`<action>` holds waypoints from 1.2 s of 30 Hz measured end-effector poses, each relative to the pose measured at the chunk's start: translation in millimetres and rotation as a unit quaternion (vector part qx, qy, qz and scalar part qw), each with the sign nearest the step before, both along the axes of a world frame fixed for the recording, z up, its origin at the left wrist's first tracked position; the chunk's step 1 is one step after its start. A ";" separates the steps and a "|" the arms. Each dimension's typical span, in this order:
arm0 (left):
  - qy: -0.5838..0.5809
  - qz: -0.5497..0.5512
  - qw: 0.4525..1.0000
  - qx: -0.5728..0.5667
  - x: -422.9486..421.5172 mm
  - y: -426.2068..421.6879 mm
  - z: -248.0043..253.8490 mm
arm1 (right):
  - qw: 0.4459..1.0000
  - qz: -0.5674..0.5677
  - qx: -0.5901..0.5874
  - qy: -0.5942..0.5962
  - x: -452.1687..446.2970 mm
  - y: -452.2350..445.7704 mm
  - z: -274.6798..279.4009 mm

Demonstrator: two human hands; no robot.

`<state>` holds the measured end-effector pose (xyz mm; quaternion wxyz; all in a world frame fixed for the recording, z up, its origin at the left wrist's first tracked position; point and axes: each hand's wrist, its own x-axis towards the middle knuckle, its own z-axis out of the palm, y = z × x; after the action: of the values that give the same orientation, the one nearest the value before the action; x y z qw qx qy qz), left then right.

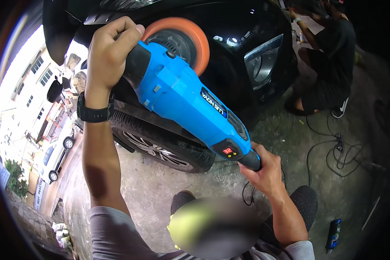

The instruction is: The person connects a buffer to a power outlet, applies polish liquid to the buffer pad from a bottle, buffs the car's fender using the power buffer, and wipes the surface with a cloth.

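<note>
A blue electric car polisher (182,104) lies slantwise across the middle of the head view, its small display lit red. My left hand (112,52), below which is a black watch (95,108), is closed over the black front end of the tool. Around the rear handle, my right hand (266,169) is wrapped. The orange foam pad (199,37) faces the black car's glossy front bodywork (229,71); whether it presses on the paint I cannot tell. Part of the pad is hidden behind the polisher's head.
The car's front wheel (156,149) is below the polisher, and a fog lamp (264,65) sits to the right. Another person (329,65) crouches by the bumper. A black cable (338,151) coils on the concrete floor, with a dark bottle (333,234) nearer me.
</note>
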<state>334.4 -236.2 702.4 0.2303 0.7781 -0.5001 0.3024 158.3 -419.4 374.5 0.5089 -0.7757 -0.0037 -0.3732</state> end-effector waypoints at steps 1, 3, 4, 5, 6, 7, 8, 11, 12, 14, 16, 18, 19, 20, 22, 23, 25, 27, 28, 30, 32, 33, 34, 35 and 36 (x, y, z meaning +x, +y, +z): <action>0.003 -0.006 1.000 -0.010 -1.2 -2.3 -2.2 | 1.000 -0.001 0.002 0.000 -0.4 -1.0 -1.7; 0.006 -0.012 1.000 -0.020 -4.2 -7.1 -5.4 | 1.000 -0.002 0.006 0.007 -1.1 -3.6 -4.3; 0.000 -0.016 1.000 -0.016 -5.8 -9.4 -7.0 | 1.000 -0.003 0.007 0.007 -1.2 -5.1 -6.5; -0.005 -0.020 1.000 -0.012 -7.4 -11.3 -8.5 | 1.000 0.003 0.010 0.013 -1.3 -6.5 -9.4; -0.005 -0.020 1.000 -0.012 -9.0 -12.8 -9.7 | 1.000 0.009 0.014 0.018 -1.5 -7.4 -11.7; 0.001 -0.012 1.000 -0.011 -10.7 -14.1 -10.7 | 1.000 0.009 0.014 0.018 -2.0 -8.0 -13.3; 0.007 -0.004 1.000 -0.011 -12.1 -15.3 -11.7 | 1.000 0.008 0.015 0.021 -2.4 -8.7 -14.4; -0.001 -0.007 1.000 -0.014 -15.6 -19.1 -16.0 | 1.000 0.005 0.013 0.025 -2.3 -11.1 -17.9; -0.001 -0.006 1.000 -0.014 -16.9 -19.8 -17.5 | 1.000 0.004 0.010 0.026 -2.2 -11.8 -19.1; 0.010 -0.004 1.000 -0.014 -19.9 -21.3 -20.3 | 1.000 0.002 0.008 0.029 -2.1 -13.4 -21.4; 0.006 0.003 1.000 -0.013 -23.4 -22.6 -23.5 | 0.999 0.002 0.007 0.032 -2.2 -14.4 -24.1; 0.002 0.009 1.000 -0.013 -25.4 -23.3 -26.6 | 0.999 0.003 0.019 0.046 -2.1 -15.2 -26.6; -0.001 0.005 1.000 -0.014 -25.6 -23.7 -28.5 | 0.999 0.004 0.019 0.047 -1.9 -15.8 -28.3; -0.005 0.001 1.000 -0.015 -25.6 -24.2 -30.4 | 0.999 0.000 0.016 0.044 -1.6 -16.3 -30.2; -0.002 0.001 1.000 -0.019 -26.1 -26.1 -34.6 | 0.999 -0.005 0.014 0.041 -1.3 -17.1 -33.4; 0.001 0.002 1.000 -0.023 -26.5 -27.2 -36.6 | 0.999 -0.007 0.019 0.045 -1.3 -17.3 -34.9; 0.006 0.006 1.000 -0.024 -27.9 -29.2 -40.1 | 0.998 -0.009 0.025 0.050 -1.9 -18.2 -37.3; 0.011 0.010 1.000 -0.025 -29.3 -31.3 -42.8 | 0.996 0.000 0.047 0.077 -3.0 -19.9 -38.9; 0.011 0.018 0.999 -0.024 -29.9 -31.8 -44.0 | 0.996 0.000 0.048 0.077 -2.9 -20.3 -40.2; 0.011 0.026 0.999 -0.023 -32.4 -33.0 -46.3 | 0.997 -0.013 0.039 0.068 -2.1 -20.4 -43.2; 0.014 0.023 0.999 -0.025 -35.9 -35.3 -49.3 | 0.996 -0.015 0.042 0.074 -2.5 -21.2 -44.4; 0.014 0.023 0.999 -0.025 -37.7 -36.7 -51.0 | 0.996 -0.017 0.045 0.080 -2.7 -21.6 -45.2; 0.014 0.025 0.999 -0.029 -39.6 -38.2 -52.8 | 0.996 -0.017 0.045 0.080 -2.8 -22.0 -46.4; 0.013 0.028 0.999 -0.033 -41.0 -39.5 -54.3 | 0.995 -0.020 0.044 0.083 -3.0 -22.5 -48.0; 0.013 0.027 0.999 -0.033 -41.5 -40.3 -55.5 | 0.995 -0.022 0.043 0.086 -3.1 -23.2 -49.6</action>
<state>292.9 -276.5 646.9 0.2543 0.7873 -0.4656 0.3143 155.2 -442.6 324.9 0.5317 -0.7823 0.0727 -0.3163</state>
